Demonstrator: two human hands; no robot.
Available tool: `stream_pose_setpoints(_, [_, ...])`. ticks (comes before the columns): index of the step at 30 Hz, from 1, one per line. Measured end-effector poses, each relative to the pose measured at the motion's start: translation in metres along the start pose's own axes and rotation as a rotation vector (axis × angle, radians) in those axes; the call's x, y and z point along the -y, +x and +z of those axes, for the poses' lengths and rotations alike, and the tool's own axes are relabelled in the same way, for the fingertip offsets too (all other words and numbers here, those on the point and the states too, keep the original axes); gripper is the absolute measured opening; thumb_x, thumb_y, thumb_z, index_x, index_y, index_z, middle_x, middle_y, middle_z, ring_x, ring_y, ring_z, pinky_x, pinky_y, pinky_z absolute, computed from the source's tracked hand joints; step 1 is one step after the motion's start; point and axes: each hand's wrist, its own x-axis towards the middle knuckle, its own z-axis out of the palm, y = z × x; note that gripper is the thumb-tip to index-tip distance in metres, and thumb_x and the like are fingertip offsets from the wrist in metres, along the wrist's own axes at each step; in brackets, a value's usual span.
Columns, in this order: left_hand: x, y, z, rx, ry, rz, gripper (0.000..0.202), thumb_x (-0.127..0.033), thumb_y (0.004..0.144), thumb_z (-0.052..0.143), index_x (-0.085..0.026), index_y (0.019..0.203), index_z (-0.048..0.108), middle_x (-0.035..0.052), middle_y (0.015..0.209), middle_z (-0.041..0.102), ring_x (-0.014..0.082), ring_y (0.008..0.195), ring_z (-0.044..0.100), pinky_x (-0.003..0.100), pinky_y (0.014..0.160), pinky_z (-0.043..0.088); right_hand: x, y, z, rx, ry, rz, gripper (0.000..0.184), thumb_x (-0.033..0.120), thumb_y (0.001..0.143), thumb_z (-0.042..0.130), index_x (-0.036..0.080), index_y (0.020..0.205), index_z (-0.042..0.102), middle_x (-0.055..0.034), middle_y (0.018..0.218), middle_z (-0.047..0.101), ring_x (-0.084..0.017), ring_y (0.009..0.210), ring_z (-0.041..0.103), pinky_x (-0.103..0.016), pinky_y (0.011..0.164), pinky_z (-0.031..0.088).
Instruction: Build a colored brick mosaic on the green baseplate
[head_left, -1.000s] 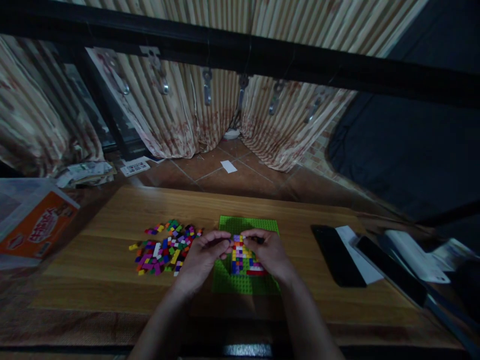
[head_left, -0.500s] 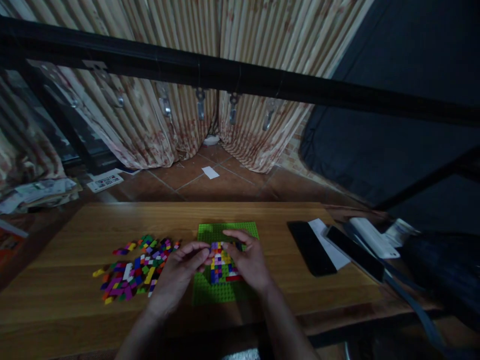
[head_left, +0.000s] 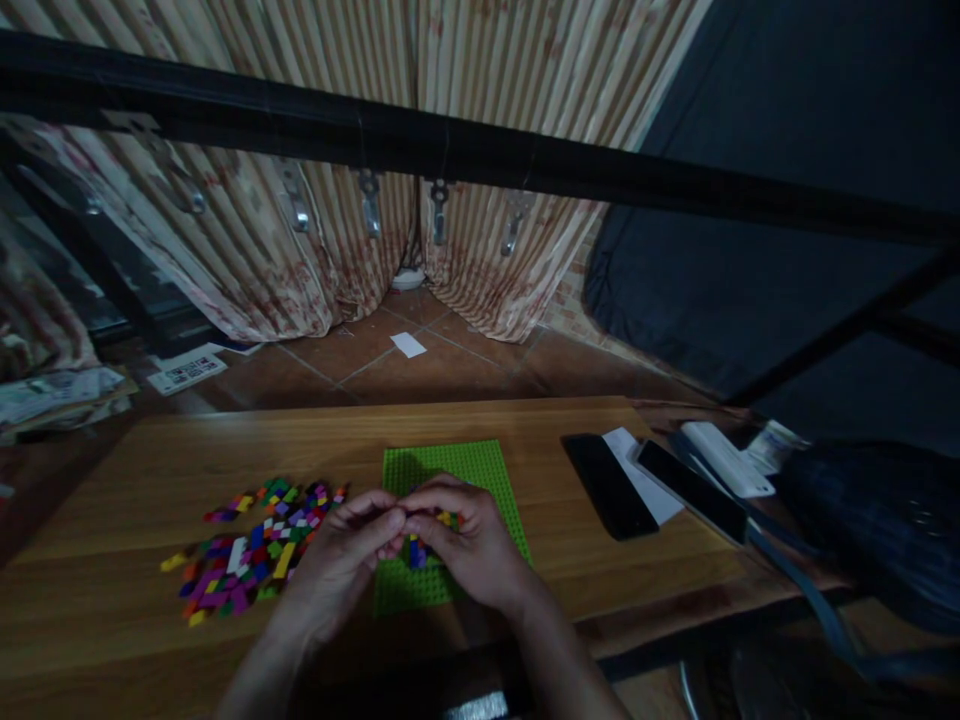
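A green studded baseplate (head_left: 480, 475) lies on the wooden table (head_left: 315, 445) in front of me. A patch of small coloured bricks (head_left: 417, 551) is fixed on it, mostly hidden by my hands. My left hand (head_left: 341, 560) and my right hand (head_left: 469, 545) meet fingertip to fingertip above the plate's middle, both pinched closed. What sits between the fingertips is too small and dark to name. A loose pile of coloured bricks (head_left: 251, 550) is spread on the table just left of my left hand.
A black phone (head_left: 607, 483) on a white sheet lies right of the plate, with another dark flat device (head_left: 694, 480) and a dark bag (head_left: 877, 520) beyond. Striped curtains, a black bar and a tiled floor lie past the table's far edge.
The camera view has swung right. My hands have drawn together and back towards me over the plate, now covering most of the built bricks.
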Motion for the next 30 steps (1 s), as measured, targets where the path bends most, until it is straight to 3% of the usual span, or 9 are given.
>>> stream_pose_setpoints(6, [0.006,0.003,0.002,-0.001,0.031,0.017,0.027,-0.031,0.056,0.086,-0.015,0.069,0.069,-0.0027,0.059,0.060,0.0072,0.054,0.051,0.018,0.052,0.040,-0.005,-0.003,-0.008,-0.033,-0.013,0.083,0.008,0.023,0.083,0.064,0.024,0.087,0.071,0.0013,0.077,0.064,-0.013,0.073,0.059,-0.026,0.069,0.046])
stream_pose_setpoints(12, [0.004,0.005,0.001,-0.177,0.181,0.049,0.028,-0.039,0.062,0.079,-0.015,0.068,0.066,-0.0007,0.062,0.062,0.0094,0.057,0.053,0.021,0.054,0.040,-0.025,-0.001,-0.031,-0.288,-0.215,0.233,0.012,0.027,0.081,0.061,0.022,0.086,0.071,-0.0031,0.087,0.069,-0.019,0.084,0.063,-0.030,0.077,0.048])
stream_pose_setpoints(14, [0.004,0.006,0.000,-0.212,0.239,0.070,0.028,-0.041,0.063,0.077,-0.015,0.069,0.066,-0.0011,0.062,0.062,0.0102,0.056,0.053,0.021,0.054,0.040,-0.029,0.000,-0.032,-0.276,-0.255,0.254,0.014,0.026,0.081,0.060,0.022,0.087,0.071,-0.0039,0.089,0.070,-0.020,0.085,0.063,-0.032,0.079,0.049])
stream_pose_setpoints(21, [0.010,0.009,0.001,-0.150,0.312,0.079,0.026,-0.041,0.068,0.071,-0.016,0.068,0.066,-0.0015,0.060,0.061,0.0111,0.056,0.053,0.022,0.055,0.040,-0.030,0.003,-0.023,-0.179,-0.433,0.182,0.016,0.024,0.083,0.056,0.025,0.085,0.072,-0.0032,0.087,0.070,-0.020,0.089,0.061,-0.035,0.083,0.046])
stream_pose_setpoints(30, [0.013,0.008,0.000,-0.148,0.288,0.044,0.026,-0.040,0.069,0.071,-0.015,0.077,0.068,-0.0015,0.061,0.062,0.0091,0.051,0.051,0.019,0.046,0.033,-0.033,0.005,-0.024,-0.177,-0.392,0.222,0.013,0.029,0.080,0.061,0.025,0.082,0.073,-0.0040,0.091,0.070,-0.022,0.093,0.060,-0.038,0.087,0.044])
